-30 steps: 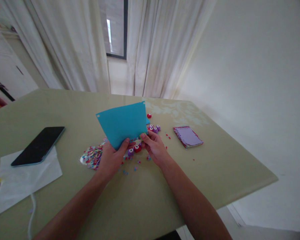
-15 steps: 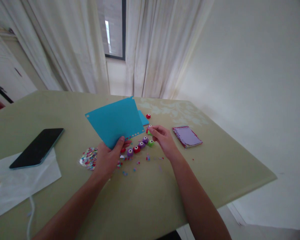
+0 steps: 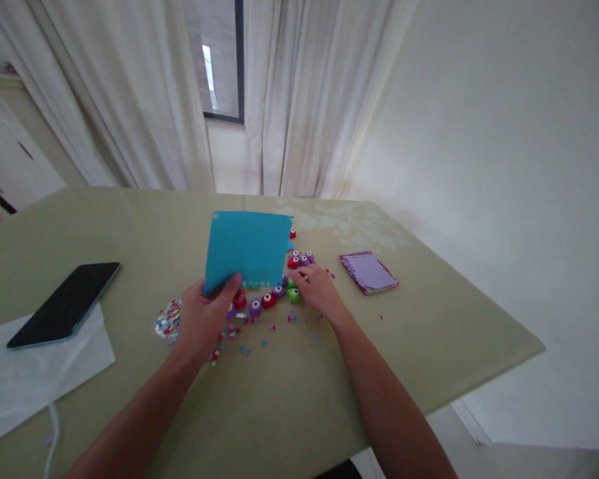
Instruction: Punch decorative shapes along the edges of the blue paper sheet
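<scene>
While the left hand point(image 3: 202, 319) pinches a blue card point(image 3: 247, 246), the right hand point(image 3: 317, 289) touches a green punch point(image 3: 294, 295) (grip unclear)

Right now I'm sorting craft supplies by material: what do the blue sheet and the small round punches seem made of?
Blue sheet: thin card or stiff paper, matte; flat though held by one corner, punched holes along one edge. Punches: probably moulded plastic, judging by bright solid colours, rounded shapes.

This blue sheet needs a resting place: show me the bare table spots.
Bare: the table between phone and blue sheet, and right of the notepad. Crowded: punches and confetti around the left hand and right hand.
</scene>
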A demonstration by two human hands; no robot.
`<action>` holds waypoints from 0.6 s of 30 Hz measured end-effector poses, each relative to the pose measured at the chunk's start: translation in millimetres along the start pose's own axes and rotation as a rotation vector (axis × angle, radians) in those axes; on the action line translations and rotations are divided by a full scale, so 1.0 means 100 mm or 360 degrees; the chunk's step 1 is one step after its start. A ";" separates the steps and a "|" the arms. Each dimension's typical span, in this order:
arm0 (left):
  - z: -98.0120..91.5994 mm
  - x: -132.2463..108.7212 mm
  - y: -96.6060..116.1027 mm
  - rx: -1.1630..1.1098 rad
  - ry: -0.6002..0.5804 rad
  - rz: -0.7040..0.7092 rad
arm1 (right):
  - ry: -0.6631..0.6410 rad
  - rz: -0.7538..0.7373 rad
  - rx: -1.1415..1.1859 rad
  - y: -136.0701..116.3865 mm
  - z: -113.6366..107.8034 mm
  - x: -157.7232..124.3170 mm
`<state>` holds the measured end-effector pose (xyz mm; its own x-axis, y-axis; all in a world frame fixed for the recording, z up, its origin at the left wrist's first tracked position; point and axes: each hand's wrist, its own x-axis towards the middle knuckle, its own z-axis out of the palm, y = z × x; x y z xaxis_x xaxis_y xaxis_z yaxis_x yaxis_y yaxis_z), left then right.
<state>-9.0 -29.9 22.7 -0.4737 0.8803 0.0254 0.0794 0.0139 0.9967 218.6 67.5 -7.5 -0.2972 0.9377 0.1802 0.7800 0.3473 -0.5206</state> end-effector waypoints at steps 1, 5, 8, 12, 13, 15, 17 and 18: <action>0.00 0.00 0.00 -0.0017 0.0014 0.0009 | 0.0093 0.0024 0.0024 0.03 0.00 0.02; 0.02 0.01 -0.06 -0.0181 0.0014 0.0012 | 0.0397 0.0097 -0.0031 0.16 0.02 0.07; 0.05 0.02 -0.10 -0.0408 -0.0028 -0.0047 | 0.0309 0.0046 -0.0129 0.22 0.04 0.07; 0.10 0.01 -0.09 -0.0781 -0.0065 -0.0122 | 0.0213 0.0064 -0.0206 0.18 0.02 0.04; 0.11 0.00 -0.08 -0.0830 -0.0080 -0.0129 | 0.0190 0.0085 -0.0214 0.16 0.01 0.03; 0.12 0.00 -0.08 -0.0856 -0.0129 -0.0131 | 0.0140 0.0139 -0.0226 0.14 -0.02 0.02; 0.12 0.00 -0.09 -0.0837 -0.0183 -0.0129 | 0.0152 0.0187 -0.0202 0.13 -0.04 0.02; 0.12 0.01 -0.09 -0.0832 -0.0198 -0.0139 | 0.0192 0.0198 -0.0158 0.12 -0.05 0.02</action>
<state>0.9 -23.5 12.7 -0.3489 0.9364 -0.0370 -0.4175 -0.1200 0.9007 230.0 73.3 -8.7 -0.1318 0.9663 0.2212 0.8587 0.2228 -0.4615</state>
